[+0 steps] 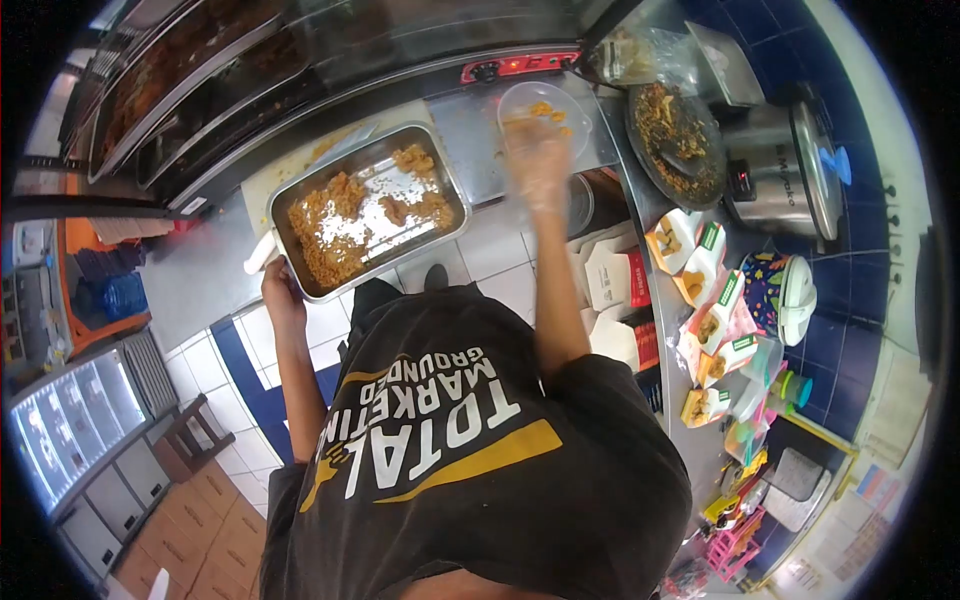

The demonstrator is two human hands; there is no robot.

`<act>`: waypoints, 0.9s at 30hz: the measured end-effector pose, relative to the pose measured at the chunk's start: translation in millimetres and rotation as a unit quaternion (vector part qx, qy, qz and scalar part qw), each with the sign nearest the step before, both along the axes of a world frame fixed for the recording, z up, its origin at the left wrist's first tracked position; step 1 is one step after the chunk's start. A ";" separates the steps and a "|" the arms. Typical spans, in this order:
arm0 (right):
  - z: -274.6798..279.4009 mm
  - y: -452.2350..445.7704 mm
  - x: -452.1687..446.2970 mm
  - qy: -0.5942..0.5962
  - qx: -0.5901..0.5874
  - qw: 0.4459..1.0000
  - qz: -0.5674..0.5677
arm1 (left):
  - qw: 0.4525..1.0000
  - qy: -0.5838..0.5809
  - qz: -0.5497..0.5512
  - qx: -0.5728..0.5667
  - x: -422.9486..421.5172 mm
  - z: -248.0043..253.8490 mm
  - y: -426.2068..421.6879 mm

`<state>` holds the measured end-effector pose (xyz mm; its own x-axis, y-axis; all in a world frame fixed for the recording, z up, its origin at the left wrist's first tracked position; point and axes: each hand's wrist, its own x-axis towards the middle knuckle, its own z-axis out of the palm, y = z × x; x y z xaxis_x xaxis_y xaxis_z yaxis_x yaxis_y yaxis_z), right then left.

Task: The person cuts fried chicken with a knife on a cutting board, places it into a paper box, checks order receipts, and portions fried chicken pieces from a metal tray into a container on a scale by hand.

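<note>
A deep metal tray (pixel 452 222) holds crumbly brown fried bits in loose heaps, with shiny bare metal between them. At its near left corner my left hand (pixel 283 290) is closed on the rim, beside a white handle-like piece (pixel 261 252). My right hand (pixel 540 165), in what looks like a clear plastic glove, is smeared by motion; its fingers cannot be made out. It is over the near side of a clear plastic bowl (pixel 577 118) that has several small orange-brown pieces in it.
To the right, a dark round stone mortar (pixel 640 150) holds a reddish-brown mix, next to a steel cooker (pixel 765 165). Several paper food boxes (pixel 708 245) line the right counter. Folded cartons (pixel 605 275) sit below it. Behind the tray stands a display case (pixel 400 65).
</note>
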<state>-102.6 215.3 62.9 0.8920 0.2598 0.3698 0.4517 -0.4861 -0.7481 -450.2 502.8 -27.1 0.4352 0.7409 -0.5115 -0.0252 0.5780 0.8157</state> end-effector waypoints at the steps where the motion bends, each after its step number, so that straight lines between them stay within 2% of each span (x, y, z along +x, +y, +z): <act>1: 2.7 -21.5 19.8 0.001 -0.034 0.998 -0.044 | 0.999 -0.030 0.005 -0.031 5.6 13.0 -6.6; 3: 3.6 -46.9 52.8 0.073 -0.144 0.985 -0.065 | 1.000 -0.014 0.006 -0.020 2.3 -0.8 0.5; 5: 1.3 -67.4 62.3 0.039 -0.157 0.983 -0.085 | 0.999 0.011 0.042 0.029 24.6 42.3 -22.2; 6: 2.3 -72.0 65.7 0.005 -0.172 0.980 -0.104 | 0.999 0.009 0.044 0.031 24.7 42.9 -21.3; 7: 5.1 -77.6 60.7 0.004 -0.171 0.980 -0.101 | 0.998 0.037 0.010 0.057 21.5 40.4 -21.0; 8: 8.5 -85.6 47.3 -0.015 -0.121 0.985 -0.124 | 0.994 0.067 -0.022 0.082 17.1 34.8 -20.7; 9: 11.3 -90.2 34.0 -0.033 -0.071 0.986 -0.146 | 0.990 0.085 -0.054 0.100 7.3 -0.4 -6.0; 10: 6.1 -92.0 23.6 -0.033 -0.071 0.987 -0.140 | 0.990 0.086 -0.049 0.100 7.6 -0.3 -5.5; 12: -18.0 -98.7 1.2 0.006 -0.143 0.987 -0.065 | 0.992 0.005 -0.100 0.076 14.0 5.6 -12.2; 13: -29.2 -97.3 -13.6 0.014 -0.126 0.991 -0.042 | 0.992 -0.022 -0.095 0.079 15.7 12.0 -16.5; 16: -56.6 -80.4 -68.9 0.074 -0.120 0.990 0.006 | 0.995 -0.024 -0.076 0.059 -1.2 17.1 -19.8; 18: -55.5 -63.8 -101.5 0.120 -0.056 0.990 0.056 | 0.998 -0.020 -0.043 0.041 -21.6 31.9 -22.7; 20: -55.4 -50.4 -118.2 0.149 -0.061 0.984 0.080 | 0.999 -0.005 -0.024 0.038 -57.7 32.9 -12.0; 23: -53.8 -41.1 -124.8 0.170 -0.084 0.973 0.130 | 0.999 -0.028 0.033 0.030 -72.7 105.3 -25.2; 24: -53.8 -26.2 -122.0 0.160 -0.100 0.969 0.159 | 0.997 -0.047 0.058 0.030 -88.6 109.5 -19.5; 25: -60.5 -16.7 -115.5 0.126 -0.054 0.973 0.188 | 0.993 -0.060 0.080 0.061 -103.9 117.0 -18.3; 27: -14.7 28.5 -103.7 0.136 -0.004 0.964 0.226 | 0.981 -0.082 0.132 0.119 -118.8 145.1 -14.4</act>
<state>-206.3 243.8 48.2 0.7501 0.6475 0.1346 0.4068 -0.2912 -0.8659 -569.1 488.4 118.0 0.2734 0.9291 -0.2490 -0.2911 0.3267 0.8992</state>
